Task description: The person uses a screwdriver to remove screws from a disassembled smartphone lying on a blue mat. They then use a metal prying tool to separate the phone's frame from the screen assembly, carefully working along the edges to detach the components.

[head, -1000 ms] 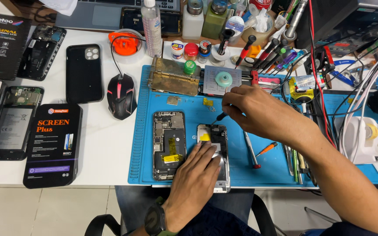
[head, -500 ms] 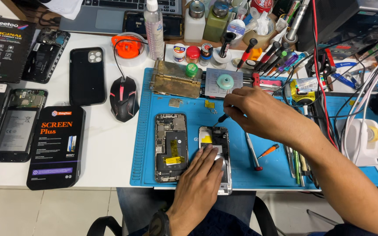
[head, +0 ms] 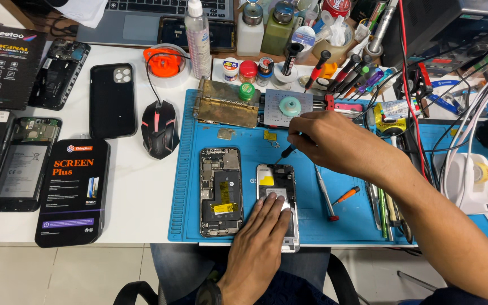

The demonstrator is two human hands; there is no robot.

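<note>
In the head view, we are pressing our left hand (head: 261, 231), fingers flat, on the opened phone (head: 277, 186) lying on the blue mat (head: 187, 169). Our right hand (head: 329, 141) is pinching a screwdriver (head: 284, 152), its tip just above the phone's top edge.

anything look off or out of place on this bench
Nothing looks spilled or broken by accident. The two opened phones lie flat on the blue mat, the left hand pressing one while the right hand works a screwdriver. The one held overhangs the table's front edge slightly.
</note>
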